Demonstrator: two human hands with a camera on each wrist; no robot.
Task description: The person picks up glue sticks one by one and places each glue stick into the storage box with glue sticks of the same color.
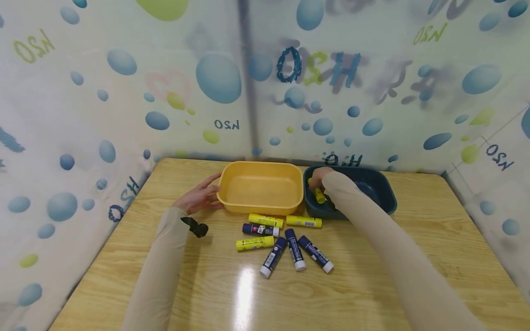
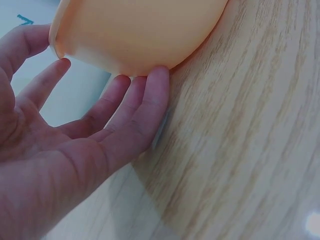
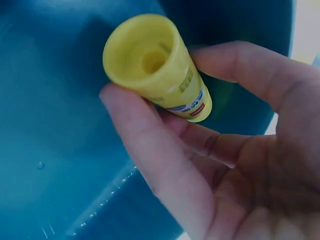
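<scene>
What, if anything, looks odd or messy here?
The lettering on the wall looks odd: it reads like H2O mirrored, back to front. The loose glue sticks lie at mixed angles on the table, but nothing looks spilled or damaged.

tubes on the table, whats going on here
A person's right hand pinches a yellow tube in the dark blue bin, while the left hand touches the side of the orange bin beside it. Three more yellow tubes and four navy tubes lie on the table in front of the bins.
</scene>
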